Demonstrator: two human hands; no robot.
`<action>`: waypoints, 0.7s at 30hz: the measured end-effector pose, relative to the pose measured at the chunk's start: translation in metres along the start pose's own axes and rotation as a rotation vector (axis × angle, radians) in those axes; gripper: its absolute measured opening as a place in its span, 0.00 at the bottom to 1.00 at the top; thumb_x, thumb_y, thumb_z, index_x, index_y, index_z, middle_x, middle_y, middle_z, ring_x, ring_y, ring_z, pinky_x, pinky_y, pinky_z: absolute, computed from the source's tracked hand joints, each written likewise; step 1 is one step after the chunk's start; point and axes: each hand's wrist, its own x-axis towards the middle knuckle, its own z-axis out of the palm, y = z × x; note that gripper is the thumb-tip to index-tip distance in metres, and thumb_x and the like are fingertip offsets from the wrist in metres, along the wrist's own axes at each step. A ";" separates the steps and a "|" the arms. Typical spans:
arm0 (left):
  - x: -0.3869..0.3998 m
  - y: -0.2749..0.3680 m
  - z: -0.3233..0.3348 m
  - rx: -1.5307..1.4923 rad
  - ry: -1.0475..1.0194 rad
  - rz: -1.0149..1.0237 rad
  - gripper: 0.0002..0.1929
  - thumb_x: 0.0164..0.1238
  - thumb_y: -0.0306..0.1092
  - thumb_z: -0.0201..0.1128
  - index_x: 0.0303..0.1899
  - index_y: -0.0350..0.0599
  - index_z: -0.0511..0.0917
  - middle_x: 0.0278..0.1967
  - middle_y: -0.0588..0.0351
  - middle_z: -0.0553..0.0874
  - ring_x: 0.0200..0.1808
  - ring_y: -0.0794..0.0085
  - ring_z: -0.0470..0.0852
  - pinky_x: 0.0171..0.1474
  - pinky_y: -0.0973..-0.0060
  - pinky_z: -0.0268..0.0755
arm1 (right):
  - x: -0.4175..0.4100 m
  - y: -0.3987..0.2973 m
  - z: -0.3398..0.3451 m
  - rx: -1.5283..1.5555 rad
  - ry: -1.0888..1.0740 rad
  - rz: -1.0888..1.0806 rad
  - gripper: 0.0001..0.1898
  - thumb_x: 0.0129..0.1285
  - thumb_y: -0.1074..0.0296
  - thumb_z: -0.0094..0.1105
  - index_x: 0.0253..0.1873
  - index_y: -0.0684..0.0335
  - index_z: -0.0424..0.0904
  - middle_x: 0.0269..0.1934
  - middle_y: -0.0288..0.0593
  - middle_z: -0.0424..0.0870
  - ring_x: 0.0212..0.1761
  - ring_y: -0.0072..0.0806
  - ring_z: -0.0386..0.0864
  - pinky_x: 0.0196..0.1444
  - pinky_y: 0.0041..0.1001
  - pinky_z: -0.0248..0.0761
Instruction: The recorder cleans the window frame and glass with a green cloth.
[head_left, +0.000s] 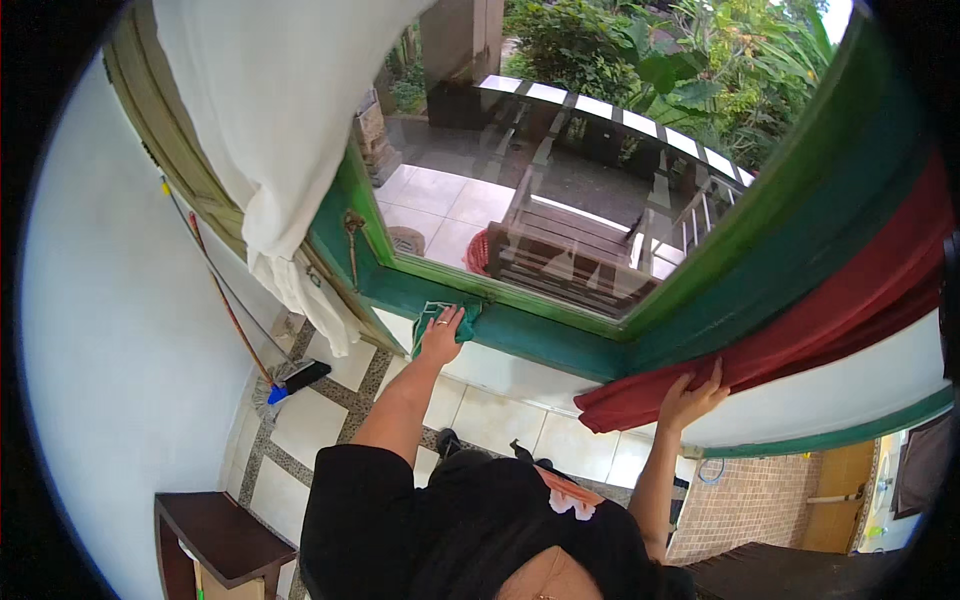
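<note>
My left hand (442, 335) presses a green cloth (466, 324) with a pale edge onto the green wooden window sill (536, 339). A ring shows on one of its fingers. Above the sill stands the glass window pane (570, 217) in its bright green frame (517, 298). On the right, my right hand (694, 397) is against the lower part of a red curtain (795, 337), fingers spread upward along the fabric; whether they grip it is partly hidden. A white curtain (277, 172) hangs bunched at the window's left side.
A broom (306, 376) and a mop (276, 391) lean against the left wall. A dark wooden cabinet (225, 532) stands at lower left on the tiled floor (304, 442). Outside the glass are a wooden bench (570, 255) and a red basket (477, 253). A metal window hook (352, 247) hangs beside the frame.
</note>
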 end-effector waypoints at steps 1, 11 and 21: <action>0.001 -0.010 -0.003 0.001 -0.009 -0.008 0.36 0.60 0.43 0.62 0.71 0.55 0.60 0.72 0.55 0.63 0.74 0.62 0.60 0.71 0.49 0.55 | -0.010 -0.007 -0.002 0.005 -0.003 -0.004 0.30 0.54 0.78 0.57 0.65 0.61 0.68 0.52 0.62 0.70 0.50 0.59 0.69 0.54 0.49 0.63; 0.030 -0.070 -0.041 0.022 -0.123 -0.083 0.39 0.57 0.38 0.65 0.72 0.55 0.59 0.73 0.55 0.61 0.75 0.62 0.58 0.72 0.49 0.53 | -0.131 -0.069 0.004 -0.136 -0.407 0.574 0.36 0.55 0.75 0.60 0.71 0.60 0.58 0.55 0.64 0.72 0.53 0.57 0.75 0.55 0.44 0.71; 0.049 -0.076 -0.063 -0.391 -0.143 -0.304 0.27 0.57 0.38 0.66 0.60 0.48 0.75 0.55 0.44 0.80 0.59 0.51 0.77 0.61 0.61 0.70 | -0.176 -0.150 0.089 0.910 -1.313 0.763 0.23 0.71 0.55 0.54 0.63 0.63 0.69 0.41 0.43 0.82 0.33 0.25 0.80 0.36 0.23 0.72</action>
